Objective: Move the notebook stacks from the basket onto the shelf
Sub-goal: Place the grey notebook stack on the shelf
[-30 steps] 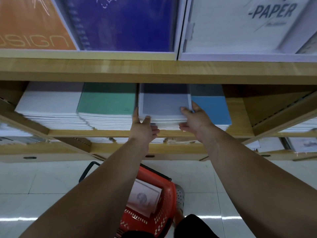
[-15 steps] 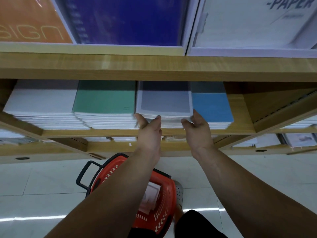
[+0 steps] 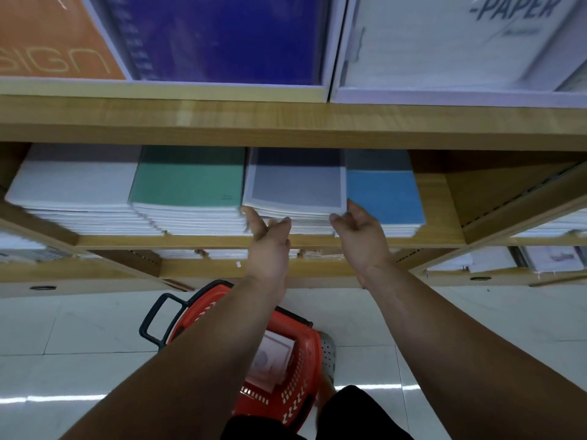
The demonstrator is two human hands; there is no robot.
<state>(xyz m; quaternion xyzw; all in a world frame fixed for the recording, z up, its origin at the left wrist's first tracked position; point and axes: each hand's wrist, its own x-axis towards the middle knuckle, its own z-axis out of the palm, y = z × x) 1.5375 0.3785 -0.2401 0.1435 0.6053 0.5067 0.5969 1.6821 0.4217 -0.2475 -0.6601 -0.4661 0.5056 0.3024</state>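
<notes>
- Grey stack [image 3: 295, 182]: flat on shelf [image 3: 438, 204], between green stack [image 3: 187, 179] and blue stack [image 3: 384, 195], sides against both. Front edge roughly level with the neighbours.
- Placed so: one colour per column, covers up, probably for quick reading from the aisle.
- Left hand [image 3: 270, 236]: fingers straight and spread, tips at the front left corner of grey stack. Nothing gripped.
- Right hand [image 3: 359, 230]: fingers relaxed and slightly curled, thumb up beside the front right corner. Nothing gripped. Contact with the paper: cannot tell, owing to blur.
- Likely reason for one hand at each front corner: even pressure on both sides, to square the stack without skewing it into a neighbour.
- Basket [image 3: 301, 369]: on floor [image 3: 79, 344], directly below the arms, near the feet. Short reach between load and shelf.
- Notebooks [image 3: 273, 360] in basket, partly hidden. Task therefore judged unfinished.
- Next, by judgement: withdraw both hands, reach down, lift the next stack with a hand on each side.
- Risk: thin loose notebooks, apt to slide and fan out if lifted one-sided.
</notes>
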